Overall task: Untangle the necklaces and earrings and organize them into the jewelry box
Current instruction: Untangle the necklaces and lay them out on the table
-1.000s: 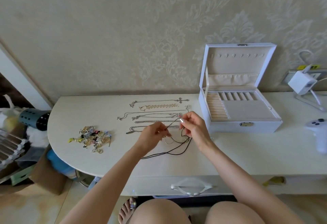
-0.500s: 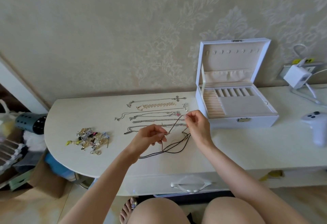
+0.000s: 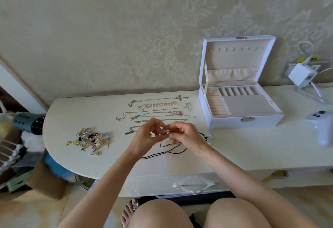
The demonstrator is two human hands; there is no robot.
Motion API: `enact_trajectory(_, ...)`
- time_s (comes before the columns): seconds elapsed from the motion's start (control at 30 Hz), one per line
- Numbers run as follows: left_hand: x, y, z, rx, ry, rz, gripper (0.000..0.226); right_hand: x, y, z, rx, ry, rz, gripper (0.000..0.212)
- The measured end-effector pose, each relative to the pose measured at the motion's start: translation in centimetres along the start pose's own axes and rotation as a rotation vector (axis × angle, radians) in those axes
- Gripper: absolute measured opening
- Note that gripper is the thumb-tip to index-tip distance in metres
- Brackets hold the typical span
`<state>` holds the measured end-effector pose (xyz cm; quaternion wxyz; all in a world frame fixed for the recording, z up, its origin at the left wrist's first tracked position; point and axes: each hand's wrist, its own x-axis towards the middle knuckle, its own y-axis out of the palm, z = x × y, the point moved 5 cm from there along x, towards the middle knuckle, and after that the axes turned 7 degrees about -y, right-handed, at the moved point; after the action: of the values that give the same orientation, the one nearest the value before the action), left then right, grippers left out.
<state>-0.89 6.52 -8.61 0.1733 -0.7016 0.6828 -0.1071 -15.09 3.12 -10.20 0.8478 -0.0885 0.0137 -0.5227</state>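
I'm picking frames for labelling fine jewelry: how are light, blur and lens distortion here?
Head view: soft, even light, faint shadows, no strong glare on the table. Head view: wide-angle bowing curves the table's front edge; left margin smeared. Head view: earring pile soft, pieces hard to separate; black cord clear on the tabletop, lost where the left hand and right hand pinch it.

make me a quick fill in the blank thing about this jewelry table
1. The jewelry box stands with its lid ____.
2. The left hand and the right hand pinch a cord necklace whose cord is coloured ____.
3. The pile of earrings lies to the ____ of the laid-out necklaces.

Missing words: open; black; left
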Motion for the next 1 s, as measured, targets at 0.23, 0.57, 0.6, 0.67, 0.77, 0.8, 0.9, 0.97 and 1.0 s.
enact_trajectory(0.23,0.0,-0.4,0.2,-0.032,-0.083,-0.044,0.012,-0.2,-1.1,0.7,-0.087,-0.059,-0.159,0.029)
enact_trajectory(0.57,0.1,-0.6,0.0,-0.002,-0.043,-0.125,0.015,-0.4,-1.2,1.2,-0.014,-0.048,-0.198,0.024)
enact_trajectory(0.6,0.1,-0.5,-0.1,0.015,-0.031,-0.129,0.014,-0.4,-1.3,1.2,-0.021,-0.053,-0.202,0.024)
enact_trajectory(0.67,0.2,-0.5,-0.2,0.074,-0.001,-0.135,0.007,-0.4,-1.5,1.5,-0.039,-0.066,-0.207,0.019)
enact_trajectory(0.77,0.3,-0.7,-0.3,0.142,0.023,-0.139,0.005,-0.3,-1.5,1.7,-0.042,-0.066,-0.193,0.012)
enact_trajectory(0.8,0.4,-0.6,-0.4,0.155,0.021,-0.136,0.006,-0.3,-1.5,1.7,-0.041,-0.065,-0.183,0.011)
enact_trajectory(0.9,0.5,-0.5,-0.4,0.161,-0.005,-0.128,0.009,-0.2,-1.5,1.6,-0.062,-0.08,-0.172,0.008)
enact_trajectory(0.97,0.5,-0.3,-0.5,0.102,-0.019,-0.089,0.006,-0.1,-1.6,1.6,-0.081,-0.09,-0.176,0.006)
enact_trajectory(1.0,0.5,0.0,-0.6,0.061,-0.018,-0.042,0.009,0.0,-1.7,1.6,-0.089,-0.09,-0.171,0.006)
